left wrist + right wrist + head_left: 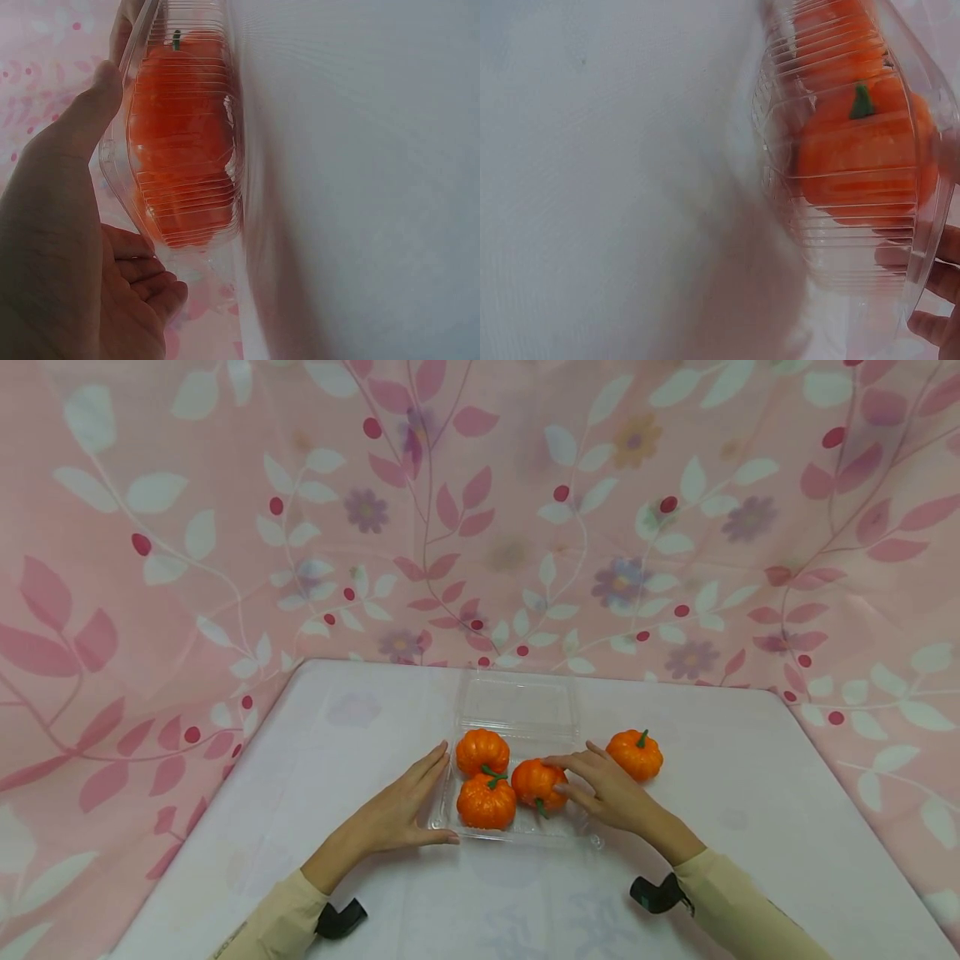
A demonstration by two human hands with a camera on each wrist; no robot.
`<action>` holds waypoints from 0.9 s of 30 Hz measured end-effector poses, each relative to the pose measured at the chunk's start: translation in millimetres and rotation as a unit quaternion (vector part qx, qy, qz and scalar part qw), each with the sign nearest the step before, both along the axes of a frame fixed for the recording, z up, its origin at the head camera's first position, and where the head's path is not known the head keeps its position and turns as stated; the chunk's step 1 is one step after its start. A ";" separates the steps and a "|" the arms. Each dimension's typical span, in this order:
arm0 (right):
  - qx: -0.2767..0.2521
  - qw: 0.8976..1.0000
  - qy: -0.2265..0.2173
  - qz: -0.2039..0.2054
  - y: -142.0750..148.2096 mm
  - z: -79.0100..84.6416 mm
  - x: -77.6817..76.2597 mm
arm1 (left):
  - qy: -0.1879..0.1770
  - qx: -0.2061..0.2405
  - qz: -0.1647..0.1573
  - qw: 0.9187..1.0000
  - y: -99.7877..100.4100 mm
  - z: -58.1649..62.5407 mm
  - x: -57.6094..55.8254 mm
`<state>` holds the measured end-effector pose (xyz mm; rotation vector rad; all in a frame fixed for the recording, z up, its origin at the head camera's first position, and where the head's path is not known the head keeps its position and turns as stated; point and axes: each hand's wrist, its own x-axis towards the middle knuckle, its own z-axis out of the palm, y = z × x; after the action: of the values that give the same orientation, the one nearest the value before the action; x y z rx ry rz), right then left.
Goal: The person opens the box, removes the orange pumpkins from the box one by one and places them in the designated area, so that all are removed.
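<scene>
A clear plastic clamshell box [525, 837] lies with its lid [517, 697] folded back. Two orange toy pumpkins fill its left side, a rear pumpkin [482, 752] and a front pumpkin [486, 802]. My right hand [611, 789] holds a third pumpkin [536, 781] in the right half, thumb and fingers at its right side; its green stem faces the front. Along the box's left side my left hand [397, 810] rests with fingers spread and thumb at the front corner. Through the ribbed wall, the left wrist view shows blurred orange pumpkins [184, 135].
Another orange pumpkin [635, 756] sits on the white-covered table [360, 718], just beyond my right hand. A pink floral curtain [510, 527] hangs behind the table's far edge. Both wrists carry small black cameras.
</scene>
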<state>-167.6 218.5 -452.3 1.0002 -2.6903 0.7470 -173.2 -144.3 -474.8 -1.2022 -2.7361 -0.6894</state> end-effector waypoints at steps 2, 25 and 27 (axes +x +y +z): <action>0.003 1.000 0.000 0.004 0.8 0.4 0.4 | 0.002 0.000 -0.001 1.000 -0.1 -0.2 0.0; 0.028 0.998 0.041 0.048 -2.4 2.0 -2.8 | 0.011 0.001 -0.002 1.000 -0.3 -2.0 -1.2; 0.038 0.997 0.041 0.047 -2.8 2.7 -2.8 | 0.007 0.001 -0.001 1.000 -0.5 -1.7 -0.9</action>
<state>-170.4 215.7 -449.6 1.1561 -2.6338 0.6099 -174.1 -144.8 -476.5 -1.2049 -2.7230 -0.6801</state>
